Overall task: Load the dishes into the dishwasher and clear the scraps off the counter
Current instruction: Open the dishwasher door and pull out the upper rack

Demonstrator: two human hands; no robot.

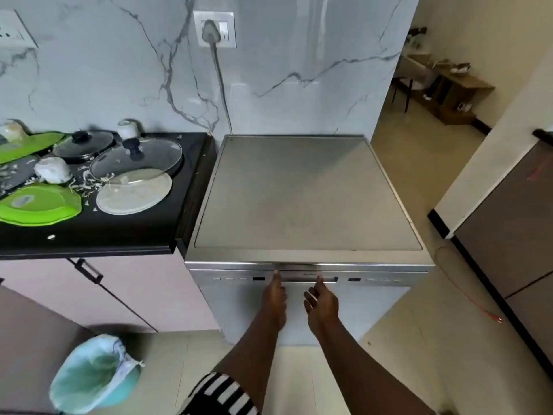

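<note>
Although the dishwasher (308, 190) is shut, both hands are held out at the handle (311, 278) along the top of its door. The left hand (276, 298) is laid with straight fingers (276, 277) against the handle's left end; the right hand (321, 305) is spread loosely just beside it, and nothing is gripped by either. The dishes are left on the black counter (119, 235) to the left: two green plates (42, 205), two glass lids (136, 158), a clear plate (134, 191) and two upturned white cups (52, 170), with pale scraps (86, 187) scattered among them. A lined bin (95, 375) is set on the floor below the counter. A plug (211, 32) is seated in the wall socket behind, and a refrigerator (508, 229) is seen at the right.
</note>
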